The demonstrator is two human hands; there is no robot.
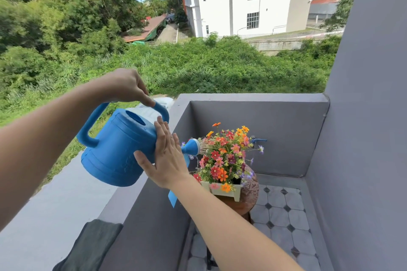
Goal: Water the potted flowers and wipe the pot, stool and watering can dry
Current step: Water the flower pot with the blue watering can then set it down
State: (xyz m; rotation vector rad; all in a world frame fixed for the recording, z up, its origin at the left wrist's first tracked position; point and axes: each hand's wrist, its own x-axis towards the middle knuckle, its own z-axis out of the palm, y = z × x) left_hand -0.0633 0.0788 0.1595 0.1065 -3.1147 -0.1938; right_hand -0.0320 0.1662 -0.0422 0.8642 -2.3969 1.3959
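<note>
A blue plastic watering can [116, 149] hangs tilted to the right in the air, water spraying from its rose [193, 147] onto the flowers. My left hand [125, 86] grips the can's top handle. My right hand [165, 158] lies flat with fingers spread against the can's front side, by the spout. The red, orange and pink flowers [226, 156] stand in a cream pot [224, 191] on a round brown wooden stool [248, 196], whose wet top shows drops.
A dark grey cloth [92, 246] drapes over the grey balcony ledge [141, 191] at the lower left. Grey walls [363, 138] close the corner behind and to the right. A blue tap [258, 140] sticks out of the back wall. The floor [284, 224] is tiled.
</note>
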